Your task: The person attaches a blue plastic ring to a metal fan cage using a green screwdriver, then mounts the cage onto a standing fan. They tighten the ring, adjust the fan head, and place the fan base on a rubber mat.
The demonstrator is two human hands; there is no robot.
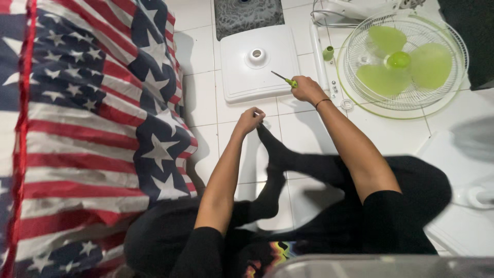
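On white floor tiles (303, 128), right hand (307, 89) fingers grip a slim green-handled screwdriver (284, 79); left hand (250, 120) fingers curl shut.

1. A large cloth (87, 134) patterned with red and white stripes and white stars on blue is covering the left side of the view.
2. A round white wire fan grille (406, 64) with lime-green blades (399, 64) inside is lying flat on the white tiled floor (198, 98) at upper right.
3. A small green cap (328, 53) is standing just beside the grille.
4. A grey patterned mat (248, 15) is lying at the top edge.
5. A few small loose parts (339, 95) are sitting on the tiles near the grille.
6. A blurred white shape (463, 206) is showing at lower right.
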